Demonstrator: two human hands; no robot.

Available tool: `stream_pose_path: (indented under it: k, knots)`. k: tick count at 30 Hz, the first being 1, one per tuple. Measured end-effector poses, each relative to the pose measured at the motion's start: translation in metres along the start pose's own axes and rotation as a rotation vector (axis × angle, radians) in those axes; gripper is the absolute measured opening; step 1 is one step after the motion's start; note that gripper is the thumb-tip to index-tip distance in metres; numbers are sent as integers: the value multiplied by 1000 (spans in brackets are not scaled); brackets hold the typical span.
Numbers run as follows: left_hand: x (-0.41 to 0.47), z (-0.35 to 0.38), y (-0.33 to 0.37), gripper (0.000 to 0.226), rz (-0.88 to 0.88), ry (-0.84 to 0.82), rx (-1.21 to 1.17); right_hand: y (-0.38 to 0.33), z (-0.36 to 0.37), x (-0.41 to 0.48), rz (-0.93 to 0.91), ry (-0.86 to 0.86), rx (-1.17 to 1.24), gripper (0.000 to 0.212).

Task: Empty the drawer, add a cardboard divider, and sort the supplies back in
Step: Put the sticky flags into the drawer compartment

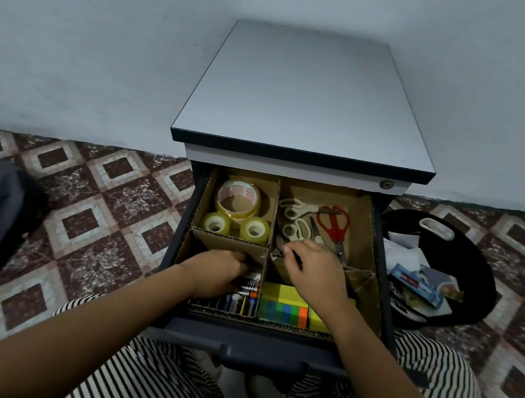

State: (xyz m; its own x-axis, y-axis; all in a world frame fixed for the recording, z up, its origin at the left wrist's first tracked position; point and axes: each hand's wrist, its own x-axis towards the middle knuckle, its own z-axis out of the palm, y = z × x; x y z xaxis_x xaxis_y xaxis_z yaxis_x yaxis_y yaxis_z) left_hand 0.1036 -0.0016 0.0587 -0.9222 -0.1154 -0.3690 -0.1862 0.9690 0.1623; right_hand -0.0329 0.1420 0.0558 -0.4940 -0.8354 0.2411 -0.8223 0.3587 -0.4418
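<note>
Striped trousers (133,379) nearest, knees under the open drawer (266,336). A cardboard divider (229,245) splits it into four bays. Left hand (224,272) is down in the near-left bay on the batteries (238,304); fingers hidden, grip cannot be told. Right hand (315,267) is at the near edge of the far-right bay, fingertips pinching a thin dark item (294,258) beside the scissors (333,223). Tape rolls (238,200) far left; sticky notes (284,306) near right.
</note>
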Motion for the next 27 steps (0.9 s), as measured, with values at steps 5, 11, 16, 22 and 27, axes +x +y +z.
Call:
stream_pose_path:
  k: [5,11,16,22,27]
  knots:
    - [-8,3,-4,43,21,25,-55,1,1,0,4,-5,4,27]
    - [-17,1,-1,44,33,-57,-88,1,1,0,3,-6,-19,26]
    - [-12,2,3,55,37,-117,-72,1,0,-1,4,-5,-26,28]
    - [-11,0,7,61,13,-128,-53,0,1,0,10,-8,-30,35]
    - [-12,-1,7,57,16,-117,-66,1,2,0,8,-4,-28,28]
